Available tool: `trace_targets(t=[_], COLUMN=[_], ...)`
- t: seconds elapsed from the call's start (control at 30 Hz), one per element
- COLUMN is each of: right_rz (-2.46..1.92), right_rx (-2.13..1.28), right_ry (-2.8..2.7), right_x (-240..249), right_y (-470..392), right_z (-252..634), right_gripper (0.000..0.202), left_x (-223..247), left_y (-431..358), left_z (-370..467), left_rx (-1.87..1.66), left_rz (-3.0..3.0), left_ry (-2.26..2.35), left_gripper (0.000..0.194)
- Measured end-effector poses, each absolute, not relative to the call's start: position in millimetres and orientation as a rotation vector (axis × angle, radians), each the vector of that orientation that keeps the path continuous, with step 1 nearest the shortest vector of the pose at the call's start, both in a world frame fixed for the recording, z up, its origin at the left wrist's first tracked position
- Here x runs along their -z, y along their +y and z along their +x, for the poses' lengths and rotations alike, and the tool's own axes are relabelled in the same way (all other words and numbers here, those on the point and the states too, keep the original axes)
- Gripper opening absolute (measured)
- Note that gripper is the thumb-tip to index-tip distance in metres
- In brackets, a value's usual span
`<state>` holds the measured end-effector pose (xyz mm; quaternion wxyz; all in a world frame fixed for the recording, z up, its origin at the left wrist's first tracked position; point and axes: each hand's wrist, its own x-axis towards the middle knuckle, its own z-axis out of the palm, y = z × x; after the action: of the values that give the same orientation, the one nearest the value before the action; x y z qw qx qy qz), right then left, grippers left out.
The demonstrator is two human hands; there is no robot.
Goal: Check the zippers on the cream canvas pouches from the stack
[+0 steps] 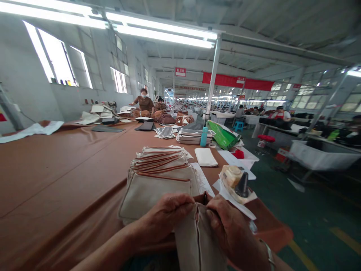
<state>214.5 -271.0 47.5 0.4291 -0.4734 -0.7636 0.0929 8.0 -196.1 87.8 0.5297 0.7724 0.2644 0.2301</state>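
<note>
Pale fabric piece (184, 246) hangs over the table's near edge, your left hand (169, 210) and right hand (229, 227) each pinching its top beside a dark central line, seemingly to keep both edges level. Just beyond, similar pieces (158, 194) lie overlapped on the brown-covered table (70, 169), likely for easy picking; a dark cone (241, 185) stands on crumpled paper at right.
</note>
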Motion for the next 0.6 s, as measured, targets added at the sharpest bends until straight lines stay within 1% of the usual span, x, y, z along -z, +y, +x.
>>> trace_targets(t=[0.07,0.1,0.13,0.23,0.3,0.37,0.6], right_rz=[-1.198,-1.205,-1.207,-1.159,-1.088,-1.037,-1.027], right_rx=[-0.291,-0.381,-0.529,-1.155,-1.436,-1.534,-1.6], right_ry=[-1.898,-1.86,-1.798,-1.47,-1.264,-1.167,-1.12], right_x=[-39.4,-36.4,-34.3,-33.2,-33.9,-33.6,-27.8], right_y=[-269.1,-269.0,-269.3,-272.4,-274.6,-276.0,-276.4], right_z=[215.9,216.0,216.2,217.5,219.4,221.4,226.8], right_gripper=[0.012,0.015,0.019,0.024,0.024,0.026,0.033], left_x=[-79.2,-74.6,-70.1,-61.4,-60.4,-61.4,-58.2], left_y=[-194.0,-193.9,-194.4,-197.0,-198.8,-200.2,-199.1], left_z=[8.0,7.8,7.7,7.7,8.9,11.6,25.2], left_rx=[-0.502,-0.468,-0.43,-0.343,-0.344,-0.332,-0.253], left_rz=[1.835,1.782,1.698,1.478,1.442,1.418,1.274], left_ry=[0.557,0.521,0.497,0.499,0.513,0.494,0.499], left_gripper=[0.036,0.035,0.035,0.037,0.039,0.04,0.035])
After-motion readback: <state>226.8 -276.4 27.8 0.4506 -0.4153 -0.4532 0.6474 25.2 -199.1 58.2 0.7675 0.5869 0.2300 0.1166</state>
